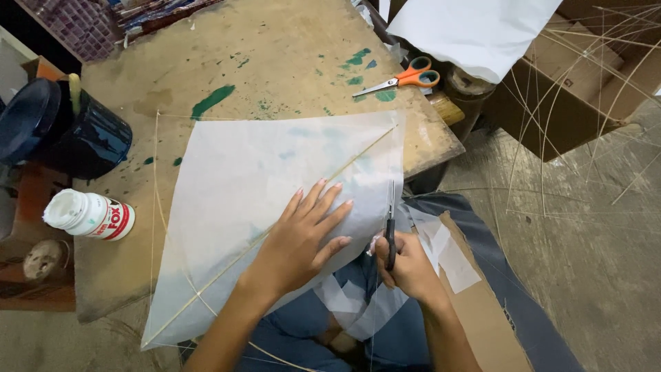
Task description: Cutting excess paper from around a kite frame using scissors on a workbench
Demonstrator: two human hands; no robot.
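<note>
I am watching the thin white paper sheet (275, 207) lying over a frame of slender sticks (310, 196), spread across the near part of the worn table (206, 62) and hanging past its front edge toward my lap. It is looking translucent, with the green paint stains of the table showing faintly through it, and one straight stick is running diagonally beneath it from the lower left corner to the upper right.

My left hand (299, 238) is pressing flat on the sheet, fingers spread and gripping nothing. My right hand (406, 265) is closed around the handles of dark scissors (390, 231), whose blades are pointing up along the sheet's right edge.

I am judging the main risk to be a tear or a crooked cut: paper this thin could snag on the blades if the sheet is slipping under my palm. The blades could also nick the diagonal stick where it is meeting the corner.

Cut paper scraps (447, 251) are lying beside my right hand. Farther out, a white glue bottle (88, 215) and a dark jar (65, 127) are sitting at the left, orange-handled scissors (403, 78) at the far edge.
</note>
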